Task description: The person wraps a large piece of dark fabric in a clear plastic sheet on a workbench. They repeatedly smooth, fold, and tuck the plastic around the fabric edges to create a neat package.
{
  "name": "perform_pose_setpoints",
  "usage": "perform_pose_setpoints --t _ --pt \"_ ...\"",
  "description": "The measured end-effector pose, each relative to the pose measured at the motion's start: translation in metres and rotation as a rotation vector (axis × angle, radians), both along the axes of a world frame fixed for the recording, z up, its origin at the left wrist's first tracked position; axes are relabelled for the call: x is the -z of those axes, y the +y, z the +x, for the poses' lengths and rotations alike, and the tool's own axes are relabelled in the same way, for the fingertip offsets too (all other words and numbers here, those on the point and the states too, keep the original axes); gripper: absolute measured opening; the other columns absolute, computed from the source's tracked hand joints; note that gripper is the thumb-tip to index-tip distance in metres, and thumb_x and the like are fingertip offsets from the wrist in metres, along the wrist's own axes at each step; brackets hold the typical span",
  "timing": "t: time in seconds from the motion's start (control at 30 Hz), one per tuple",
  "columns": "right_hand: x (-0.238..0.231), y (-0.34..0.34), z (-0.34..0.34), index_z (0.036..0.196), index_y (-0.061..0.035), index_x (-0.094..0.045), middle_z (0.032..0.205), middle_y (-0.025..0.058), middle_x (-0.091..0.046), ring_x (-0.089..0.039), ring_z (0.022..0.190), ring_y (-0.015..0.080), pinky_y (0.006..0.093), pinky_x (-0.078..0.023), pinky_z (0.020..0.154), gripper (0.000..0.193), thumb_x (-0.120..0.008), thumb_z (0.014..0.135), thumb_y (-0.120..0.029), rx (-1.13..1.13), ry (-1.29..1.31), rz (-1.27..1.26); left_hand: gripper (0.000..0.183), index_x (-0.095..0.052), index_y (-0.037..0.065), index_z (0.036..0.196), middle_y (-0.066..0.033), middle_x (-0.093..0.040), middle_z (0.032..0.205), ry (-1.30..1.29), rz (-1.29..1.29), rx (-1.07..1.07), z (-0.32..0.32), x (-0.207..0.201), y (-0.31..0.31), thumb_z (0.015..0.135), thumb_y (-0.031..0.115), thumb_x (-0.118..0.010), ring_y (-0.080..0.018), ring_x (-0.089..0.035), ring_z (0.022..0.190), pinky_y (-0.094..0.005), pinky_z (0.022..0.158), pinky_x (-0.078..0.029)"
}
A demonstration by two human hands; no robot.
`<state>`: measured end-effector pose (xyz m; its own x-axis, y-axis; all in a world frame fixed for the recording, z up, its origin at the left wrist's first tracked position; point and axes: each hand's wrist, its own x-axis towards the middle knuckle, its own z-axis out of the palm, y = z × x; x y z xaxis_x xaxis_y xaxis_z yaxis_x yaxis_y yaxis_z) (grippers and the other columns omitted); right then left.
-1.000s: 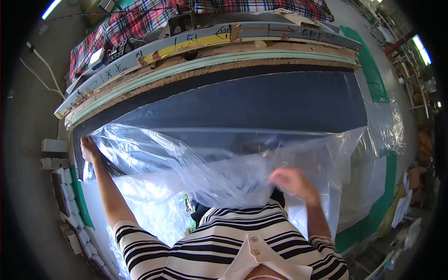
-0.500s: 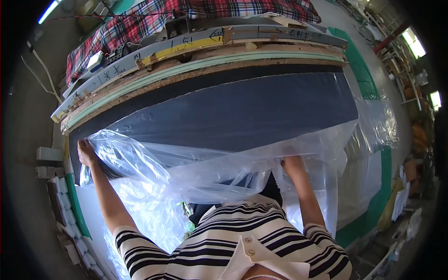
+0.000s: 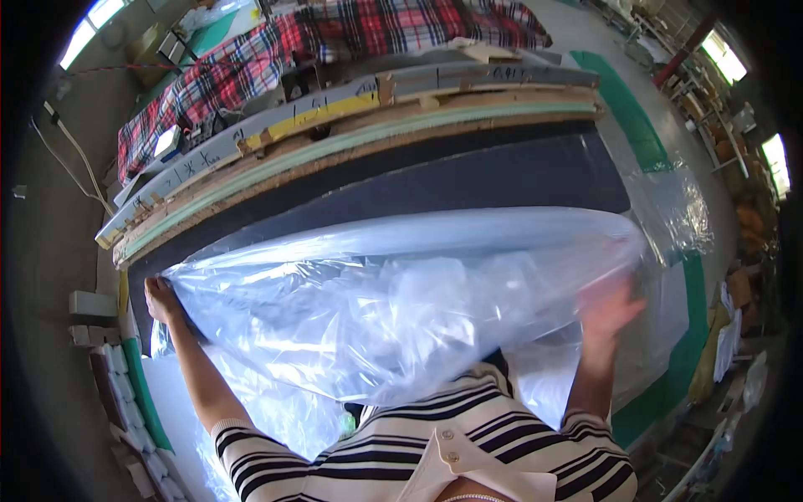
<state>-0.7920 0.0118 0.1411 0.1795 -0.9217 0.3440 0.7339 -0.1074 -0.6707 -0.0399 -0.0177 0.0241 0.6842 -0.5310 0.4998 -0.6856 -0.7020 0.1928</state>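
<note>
Clear plastic film billows over the near part of a dark flat work surface and hangs down toward my body. At the surface's left end, my left hand is closed on the film's edge, which gathers into a bunch there. Toward the right end, my right hand is at the film; motion smears its fingers, so their grip does not show. Between the hands the film arches up in a loose, shiny fold. Along the far side, a strip of the dark surface shows beyond the fold.
A long wooden beam edged in pale green and a marked grey rail run along the far side. Behind them lies a plaid cloth. White blocks stand at the left. More clear film hangs past the right end.
My right hand has moved right and its outline is now blurred. The film has risen into a broad fold covering more of the dark surface. My left hand still grips the film at the left end.
</note>
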Motion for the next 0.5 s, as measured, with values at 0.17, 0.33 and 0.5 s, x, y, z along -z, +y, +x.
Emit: perform_pose_setpoints --t 0.17,0.33,0.5 --pt "0.042 0.028 -0.017 0.124 -0.0047 -0.040 0.122 0.0114 -0.046 -0.047 0.109 0.0204 0.0370 -0.040 0.091 0.049 -0.052 0.085 -0.031 0.556 0.684 0.259 0.020 -0.052 0.009 0.084 -0.0092 -0.061 0.085 0.009 -0.018 0.026 -0.015 -0.002 -0.008 0.086 0.029 -0.050 -0.0325 -0.058 0.079 -0.0446 0.064 -0.043" --pt "-0.019 0.017 -0.194 0.114 -0.0025 -0.049 0.114 0.0110 -0.054 -0.052 0.100 0.0161 0.0319 -0.043 0.084 0.034 -0.039 0.093 -0.027 1.251 0.390 0.093 0.023 -0.055 0.008 0.089 -0.0106 -0.062 0.090 -0.006 -0.130 0.170 0.023 0.016 -0.002 0.085 0.030 -0.054 -0.0316 -0.059 0.083 -0.0431 0.069 -0.045" --pt "0.077 0.060 -0.107 0.120 -0.0036 -0.047 0.116 0.0111 -0.053 -0.051 0.102 0.0157 0.0325 -0.042 0.085 0.040 -0.041 0.092 -0.031 1.222 0.311 0.310 0.022 -0.056 0.006 0.092 -0.0118 -0.062 0.093 0.022 -0.167 0.122 0.013 0.013 -0.006 0.084 0.027 -0.054 -0.0325 -0.058 0.084 -0.0422 0.071 -0.045"
